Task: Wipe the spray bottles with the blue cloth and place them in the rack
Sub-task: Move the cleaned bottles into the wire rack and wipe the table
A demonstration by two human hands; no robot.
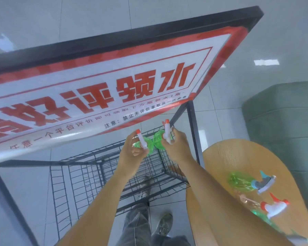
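My left hand grips a green spray bottle with a white head and a red nozzle tip. My right hand grips a second green spray bottle of the same kind. Both bottles hang side by side, nearly touching, over the far right corner of the black wire rack. On the wooden table at the right lie a green bottle with a blue-and-white head and a clear bottle with a red-and-white head. No blue cloth is in view.
A large white and red sign in a black frame slopes over the rack's far side. A green upholstered seat stands behind the table. Below are grey floor tiles and my legs and shoes.
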